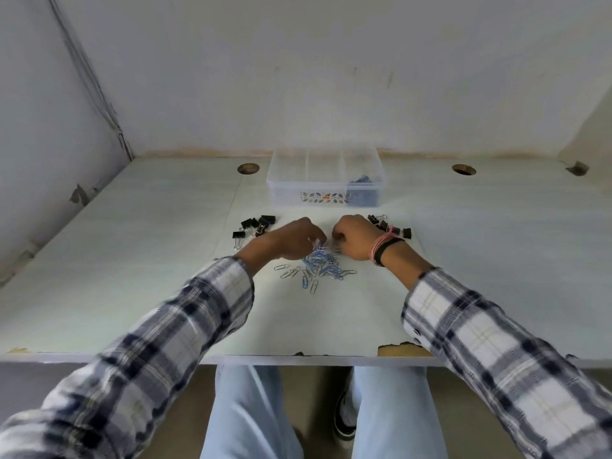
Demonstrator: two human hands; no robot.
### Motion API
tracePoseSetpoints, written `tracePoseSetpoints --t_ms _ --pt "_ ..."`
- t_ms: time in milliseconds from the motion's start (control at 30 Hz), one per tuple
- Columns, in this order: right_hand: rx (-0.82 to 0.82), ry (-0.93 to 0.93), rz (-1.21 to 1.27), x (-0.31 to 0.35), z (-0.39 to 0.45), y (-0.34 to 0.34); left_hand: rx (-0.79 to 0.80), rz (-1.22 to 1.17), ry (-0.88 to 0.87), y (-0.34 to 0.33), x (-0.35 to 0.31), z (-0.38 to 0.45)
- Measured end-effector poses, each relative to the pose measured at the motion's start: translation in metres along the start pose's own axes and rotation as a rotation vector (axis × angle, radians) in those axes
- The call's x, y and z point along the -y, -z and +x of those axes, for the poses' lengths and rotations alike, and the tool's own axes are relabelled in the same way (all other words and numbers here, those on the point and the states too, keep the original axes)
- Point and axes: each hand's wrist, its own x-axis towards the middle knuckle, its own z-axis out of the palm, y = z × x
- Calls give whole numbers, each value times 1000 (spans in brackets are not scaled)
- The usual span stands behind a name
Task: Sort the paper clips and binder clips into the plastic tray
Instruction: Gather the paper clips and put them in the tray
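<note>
A pile of blue and silver paper clips [320, 267] lies on the table in front of me. My left hand [291, 238] has its fingers curled down onto the far edge of the pile and pinches some clips. My right hand [352, 236] is curled beside it, fingertips at the same edge of the pile; what it holds is hidden. Black binder clips lie in two groups, one to the left [255, 225] and one to the right [390, 225]. The clear plastic tray [326, 175] stands beyond the hands, with blue clips [361, 190] in its right compartment.
The pale table [132, 260] has two round cable holes [248, 168] near the back wall and a chipped front edge [400, 349]. Walls close in on the left and at the back. My knees show below the table edge.
</note>
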Motion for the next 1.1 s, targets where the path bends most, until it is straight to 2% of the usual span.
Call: tracePoseSetpoints --t_ms 133,200,300,500,667,767,900,1100 --pt "52 3 151 0 -22 14 -38 -116 -18 5 17 -30" --pt "72 -46 85 -9 -28 20 17 -56 12 9 29 -41" --pt "236 -105 -88 -8 -34 16 153 97 72 5 33 -49" --pt "231 -5 131 24 -33 6 23 -65 -8 -10 17 -35" --pt "302 6 -33 16 -36 9 38 60 -62 -3 15 -35" --pt "262 31 -6 15 -32 0 -3 81 -105 -7 17 -27" --pt "124 100 32 15 -27 -12 -110 67 -128 -9 21 -20" --pt "-31 105 89 24 -30 -21 -202 9 -124 -15 21 -19"
